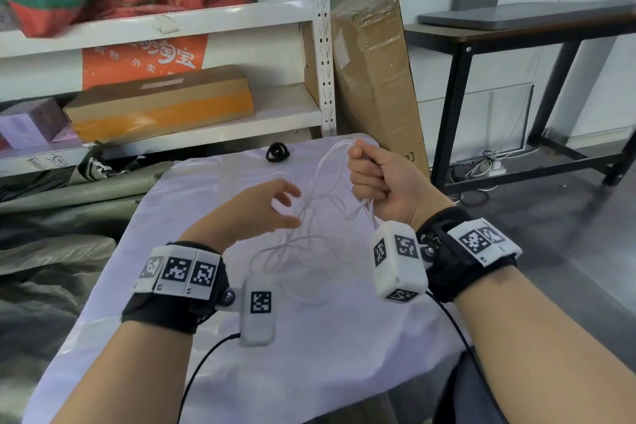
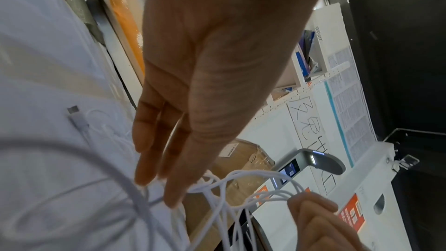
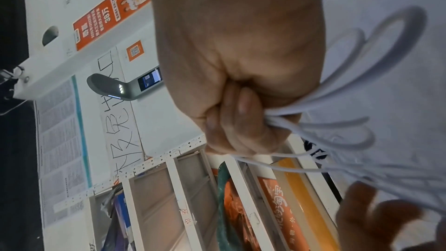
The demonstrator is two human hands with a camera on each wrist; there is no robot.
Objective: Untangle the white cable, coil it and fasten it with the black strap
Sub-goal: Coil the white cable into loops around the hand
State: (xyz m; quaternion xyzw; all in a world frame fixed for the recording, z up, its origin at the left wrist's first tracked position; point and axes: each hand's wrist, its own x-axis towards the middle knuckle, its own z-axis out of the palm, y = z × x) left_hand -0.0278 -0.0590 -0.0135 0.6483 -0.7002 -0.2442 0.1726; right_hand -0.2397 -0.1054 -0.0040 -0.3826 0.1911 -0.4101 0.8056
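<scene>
the right hand (image 1: 377, 179), right of centre in the head view, fists several loops of the white cable (image 1: 309, 217), whose loose strands hang down and leftward onto the worktop (image 1: 344, 337). the left hand (image 1: 254, 210), fingers spread and holding nothing, touches those strands at frame centre. the black strap (image 1: 277, 152) lies above both, untouched.

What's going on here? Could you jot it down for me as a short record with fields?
Right hand: fist gripping several loops of the white cable, held up above the table
Left hand: fingers spread, reaching into the hanging strands, gripping nothing
Cable plug: lying on the white cloth
Black strap: untouched at the table's far edge
Stage: cable still a loose tangle, unfastened
</scene>
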